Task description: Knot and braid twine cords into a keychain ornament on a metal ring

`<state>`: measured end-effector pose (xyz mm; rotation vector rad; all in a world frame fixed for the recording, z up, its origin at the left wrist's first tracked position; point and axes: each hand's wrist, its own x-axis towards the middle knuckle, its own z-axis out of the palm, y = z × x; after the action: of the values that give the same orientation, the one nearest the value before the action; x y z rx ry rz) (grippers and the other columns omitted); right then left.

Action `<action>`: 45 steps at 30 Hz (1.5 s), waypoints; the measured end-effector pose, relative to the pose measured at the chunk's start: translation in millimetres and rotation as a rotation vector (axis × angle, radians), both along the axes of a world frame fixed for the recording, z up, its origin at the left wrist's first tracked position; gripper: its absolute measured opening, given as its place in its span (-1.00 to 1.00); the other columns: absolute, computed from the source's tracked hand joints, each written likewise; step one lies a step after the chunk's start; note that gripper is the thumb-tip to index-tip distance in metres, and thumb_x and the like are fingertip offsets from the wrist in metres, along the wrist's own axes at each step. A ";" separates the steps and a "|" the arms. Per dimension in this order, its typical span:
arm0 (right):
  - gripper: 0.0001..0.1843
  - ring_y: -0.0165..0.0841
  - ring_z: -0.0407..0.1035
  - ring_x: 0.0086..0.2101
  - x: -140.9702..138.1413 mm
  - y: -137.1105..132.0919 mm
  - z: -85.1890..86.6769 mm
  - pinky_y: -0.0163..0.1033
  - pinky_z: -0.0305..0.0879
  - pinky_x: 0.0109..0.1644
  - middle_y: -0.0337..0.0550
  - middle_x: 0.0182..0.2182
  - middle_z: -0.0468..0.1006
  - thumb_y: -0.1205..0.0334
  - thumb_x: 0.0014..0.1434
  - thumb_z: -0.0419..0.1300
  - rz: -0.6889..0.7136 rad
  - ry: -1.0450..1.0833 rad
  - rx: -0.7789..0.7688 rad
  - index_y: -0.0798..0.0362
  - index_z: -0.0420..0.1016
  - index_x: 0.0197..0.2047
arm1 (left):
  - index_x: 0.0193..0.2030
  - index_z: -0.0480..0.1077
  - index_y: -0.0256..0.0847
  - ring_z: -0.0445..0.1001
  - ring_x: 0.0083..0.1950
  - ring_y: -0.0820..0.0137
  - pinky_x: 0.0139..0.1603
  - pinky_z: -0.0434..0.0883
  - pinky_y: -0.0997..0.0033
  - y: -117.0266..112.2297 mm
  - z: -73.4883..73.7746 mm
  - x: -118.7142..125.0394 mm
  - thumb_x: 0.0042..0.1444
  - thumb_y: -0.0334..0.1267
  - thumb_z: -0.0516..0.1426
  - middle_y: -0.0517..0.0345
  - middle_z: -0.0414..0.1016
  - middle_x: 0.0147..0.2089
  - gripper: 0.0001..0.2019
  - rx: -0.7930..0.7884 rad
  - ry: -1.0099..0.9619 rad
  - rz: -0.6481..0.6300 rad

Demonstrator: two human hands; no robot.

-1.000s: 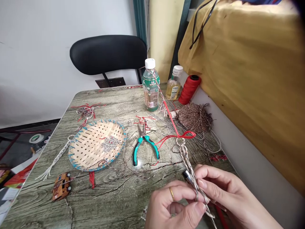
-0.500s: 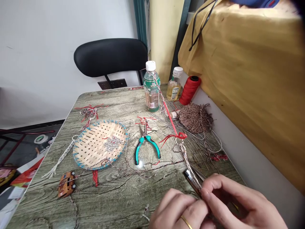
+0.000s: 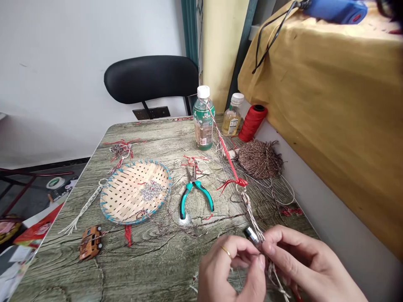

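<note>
A braided bundle of brown and white cords (image 3: 251, 212) runs down toward me from a red cord (image 3: 231, 163) tied at the neck of a green-labelled bottle (image 3: 203, 126). My right hand (image 3: 310, 260) pinches this bundle between thumb and index finger, with loose ends hanging below. Beside it, my left hand (image 3: 231, 266), wearing a gold ring, has thumb and index fingertips pressed together against the bundle's edge; what lies between them is too small to make out. A lighter (image 3: 252, 234) with a metal top lies by the cords, partly hidden by the fingers.
Teal-handled pliers (image 3: 194, 188) lie mid-table. To the left are a woven basket (image 3: 126, 188) with small clear beads (image 3: 153, 191) and an orange toy car (image 3: 90, 243). A red thread spool (image 3: 252, 121), a smaller bottle (image 3: 232, 115) and a brown yarn bundle (image 3: 260, 158) stand along the right.
My left hand has turned, its fingers lifting from a curled position into a fingertip pinch. My right hand still pinches the cords. More of the lighter shows, and the view has shifted slightly.
</note>
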<state>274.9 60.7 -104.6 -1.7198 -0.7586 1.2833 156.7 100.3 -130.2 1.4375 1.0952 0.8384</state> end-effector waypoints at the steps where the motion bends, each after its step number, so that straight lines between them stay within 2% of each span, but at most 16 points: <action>1: -0.68 -0.47 0.12 -0.56 0.2 -0.7 -1.5 -0.44 0.18 -0.53 -0.29 -0.60 0.27 -0.04 0.04 0.14 -0.016 0.031 -0.006 0.04 0.38 -0.51 | -0.51 0.34 -0.21 0.38 -0.49 0.49 -0.47 0.34 0.57 4.2 3.3 -0.4 -0.04 -0.36 0.06 0.19 0.42 -0.53 -0.91 -0.049 0.000 -0.040; 3: -0.69 -0.50 0.06 -0.59 0.6 -1.9 -3.8 -0.44 0.14 -0.55 -0.32 -0.62 0.23 -0.03 0.04 0.15 -0.030 0.076 -0.012 0.05 0.38 -0.51 | -0.48 0.35 -0.23 0.40 -0.44 0.46 -0.43 0.36 0.54 13.5 9.3 -0.6 0.00 -0.30 0.06 0.16 0.42 -0.49 -0.89 -0.137 -0.021 -0.112; 6: -0.69 -0.52 0.01 -0.61 1.4 -2.7 -5.0 -0.45 0.10 -0.57 -0.34 -0.63 0.18 -0.01 0.03 0.16 -0.008 0.116 -0.009 0.06 0.38 -0.51 | -0.44 0.37 -0.26 0.40 -0.39 0.44 -0.40 0.35 0.53 25.8 15.3 2.1 0.00 -0.29 0.09 0.13 0.42 -0.44 -0.90 -0.236 -0.073 -0.138; 10: -0.68 -0.47 0.08 -0.54 2.6 -1.9 -5.3 -0.41 0.15 -0.49 -0.31 -0.60 0.19 -0.01 0.06 0.13 -0.014 0.096 0.016 0.06 0.36 -0.52 | -0.50 0.37 -0.28 0.35 -0.42 0.46 -0.42 0.32 0.55 33.3 19.8 6.7 -0.02 -0.35 0.09 0.14 0.38 -0.46 -0.90 -0.251 -0.109 -0.170; 13: -0.65 -0.48 0.03 -0.57 3.1 0.7 -6.2 -0.42 0.10 -0.55 -0.32 -0.62 0.15 -0.02 0.09 0.10 -0.020 0.071 0.019 0.07 0.33 -0.55 | -0.51 0.34 -0.27 0.33 -0.44 0.47 -0.43 0.31 0.54 34.0 21.5 6.8 -0.03 -0.36 0.07 0.16 0.35 -0.48 -0.91 -0.289 -0.074 -0.188; 15: -0.70 -0.46 0.09 -0.53 3.9 5.7 -5.8 -0.42 0.14 -0.50 -0.29 -0.57 0.23 0.00 0.09 0.10 -0.044 0.019 0.045 0.05 0.33 -0.50 | -0.52 0.31 -0.26 0.31 -0.44 0.48 -0.43 0.29 0.54 34.2 21.5 5.7 -0.03 -0.38 0.06 0.18 0.32 -0.47 -0.91 -0.272 -0.053 -0.194; 18: -0.77 -0.43 0.15 -0.48 5.7 19.0 -2.1 -0.41 0.16 -0.44 -0.28 -0.51 0.29 0.02 0.09 0.11 -0.114 -0.102 0.118 0.01 0.33 -0.41 | -0.46 0.27 -0.24 0.29 -0.41 0.48 -0.45 0.27 0.55 36.5 19.9 4.5 0.00 -0.35 0.06 0.18 0.29 -0.42 -0.94 -0.244 -0.083 -0.130; 20: -0.77 -0.44 0.15 -0.51 6.8 29.4 1.4 -0.40 0.15 -0.47 -0.30 -0.54 0.28 0.01 0.09 0.11 -0.099 -0.133 0.150 0.00 0.33 -0.38 | -0.36 0.25 -0.22 0.27 -0.44 0.50 -0.46 0.27 0.55 39.7 18.5 4.8 0.05 -0.28 0.04 0.23 0.26 -0.47 -0.94 -0.328 -0.130 -0.086; 22: -0.75 -0.42 0.19 -0.52 7.3 38.2 4.6 -0.38 0.18 -0.46 -0.27 -0.54 0.32 0.00 0.09 0.10 -0.037 -0.108 0.145 0.02 0.34 -0.38 | -0.30 0.23 -0.22 0.24 -0.53 0.52 -0.49 0.26 0.56 43.5 17.5 5.8 0.10 -0.22 0.01 0.30 0.21 -0.58 -0.89 -0.469 -0.193 -0.125; 25: -0.73 -0.40 0.26 -0.50 8.2 45.0 7.4 -0.35 0.21 -0.43 -0.23 -0.52 0.37 0.01 0.09 0.09 0.029 -0.114 0.120 0.04 0.35 -0.44 | -0.33 0.24 -0.26 0.18 -0.60 0.57 -0.56 0.21 0.59 47.7 16.5 7.5 0.10 -0.22 0.02 0.34 0.18 -0.65 -0.86 -0.604 -0.286 -0.204; 29: -0.74 -0.42 0.24 -0.51 12.7 45.1 7.5 -0.36 0.19 -0.45 -0.26 -0.55 0.34 0.05 0.09 0.11 0.041 -0.168 0.130 0.05 0.35 -0.48 | -0.35 0.29 -0.29 0.17 -0.62 0.59 -0.57 0.19 0.61 49.6 15.6 8.5 0.06 -0.24 0.07 0.32 0.22 -0.64 -0.86 -0.671 -0.350 -0.233; 32: -0.77 -0.42 0.26 -0.50 16.4 44.6 5.2 -0.34 0.21 -0.42 -0.28 -0.55 0.33 0.09 0.11 0.11 0.061 -0.068 0.139 0.06 0.34 -0.47 | -0.36 0.33 -0.31 0.17 -0.61 0.59 -0.55 0.20 0.60 50.5 16.2 9.0 0.02 -0.23 0.12 0.31 0.22 -0.66 -0.84 -0.666 -0.342 -0.234; 36: -0.79 -0.44 0.25 -0.50 17.4 46.9 2.4 -0.34 0.22 -0.41 -0.28 -0.55 0.33 0.11 0.11 0.12 0.060 0.096 0.154 0.07 0.36 -0.45 | -0.44 0.35 -0.32 0.16 -0.59 0.59 -0.55 0.20 0.59 51.6 19.1 8.8 -0.02 -0.28 0.15 0.31 0.21 -0.65 -0.87 -0.584 -0.308 -0.202; 41: -0.77 -0.49 0.09 -0.54 15.2 49.1 1.7 -0.40 0.07 -0.49 -0.32 -0.58 0.28 0.12 0.10 0.15 0.060 0.081 0.185 0.09 0.39 -0.48 | -0.51 0.35 -0.29 0.21 -0.54 0.58 -0.50 0.21 0.60 51.9 22.2 5.6 -0.02 -0.31 0.15 0.28 0.26 -0.59 -0.88 -0.439 -0.254 -0.132; 45: -0.75 -0.50 0.01 -0.55 14.4 48.1 0.5 -0.40 0.01 -0.50 -0.35 -0.60 0.21 0.10 0.11 0.13 0.077 0.072 0.176 0.09 0.38 -0.48 | -0.48 0.36 -0.27 0.22 -0.57 0.60 -0.50 0.20 0.60 52.5 21.1 2.8 -0.02 -0.33 0.15 0.30 0.27 -0.60 -0.92 -0.448 -0.239 -0.101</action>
<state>289.3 108.8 -104.1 -1.5097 -0.8762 1.2834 159.4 152.7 -109.1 0.9820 0.9458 0.6245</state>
